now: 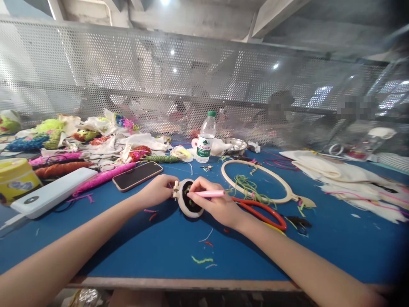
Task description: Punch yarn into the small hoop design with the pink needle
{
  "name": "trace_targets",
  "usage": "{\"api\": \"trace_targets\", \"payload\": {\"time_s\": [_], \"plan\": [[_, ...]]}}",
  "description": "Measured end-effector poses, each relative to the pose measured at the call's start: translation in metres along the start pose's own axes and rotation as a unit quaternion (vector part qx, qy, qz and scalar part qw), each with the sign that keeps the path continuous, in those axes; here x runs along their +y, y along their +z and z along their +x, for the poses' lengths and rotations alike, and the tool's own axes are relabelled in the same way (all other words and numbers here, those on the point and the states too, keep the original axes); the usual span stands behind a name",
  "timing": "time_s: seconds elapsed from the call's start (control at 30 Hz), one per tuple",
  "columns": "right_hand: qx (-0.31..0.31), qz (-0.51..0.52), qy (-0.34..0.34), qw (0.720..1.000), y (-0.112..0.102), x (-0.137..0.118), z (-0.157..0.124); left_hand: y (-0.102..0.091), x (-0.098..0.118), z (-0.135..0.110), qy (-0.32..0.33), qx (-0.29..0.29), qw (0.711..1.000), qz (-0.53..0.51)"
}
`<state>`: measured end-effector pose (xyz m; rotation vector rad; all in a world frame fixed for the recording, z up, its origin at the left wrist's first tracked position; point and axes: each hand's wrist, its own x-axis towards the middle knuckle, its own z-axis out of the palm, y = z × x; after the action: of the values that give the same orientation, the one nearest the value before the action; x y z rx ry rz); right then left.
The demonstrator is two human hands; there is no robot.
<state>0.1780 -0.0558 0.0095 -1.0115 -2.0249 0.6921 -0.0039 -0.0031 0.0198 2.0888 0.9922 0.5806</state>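
Near the middle of the blue table, my left hand is closed around the left edge of a small round embroidery hoop, beside its screw clamp. White cloth wraps the hoop's rim, and black work with a bit of green shows inside. A pink pen-shaped tool, perhaps a punch needle, is pinched in my right hand. Its front end points at the black area; the tip is hidden by my fingers. Just right of that hand lie red-handled scissors and tangled green yarn.
Behind the hoop stand a water bottle and a metal bowl. A large wooden hoop and white cloth lie right. Leftward are a phone, a white device, a yellow tub and yarn bundles.
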Motion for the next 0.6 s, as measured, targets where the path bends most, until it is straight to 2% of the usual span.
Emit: {"api": "trace_targets", "payload": {"time_s": [0.17,0.3,0.5,0.6], "plan": [[-0.002,-0.012,0.002,1.0,-0.0004,0.0008,0.0001,0.0006,0.0017,-0.0015,0.014,0.007,1.0,0.025],[-0.004,-0.008,0.003,1.0,-0.0004,0.0003,-0.0002,-0.0005,0.0021,-0.0011,-0.006,0.019,0.999,0.025],[0.0,-0.009,0.0,1.0,-0.0004,-0.0009,-0.0004,-0.0007,-0.0002,0.0007,-0.056,-0.029,0.994,-0.087],[0.0,-0.009,0.001,1.0,-0.0005,-0.0017,-0.0001,-0.0021,0.0005,0.0002,-0.075,-0.043,0.99,-0.11]]}}
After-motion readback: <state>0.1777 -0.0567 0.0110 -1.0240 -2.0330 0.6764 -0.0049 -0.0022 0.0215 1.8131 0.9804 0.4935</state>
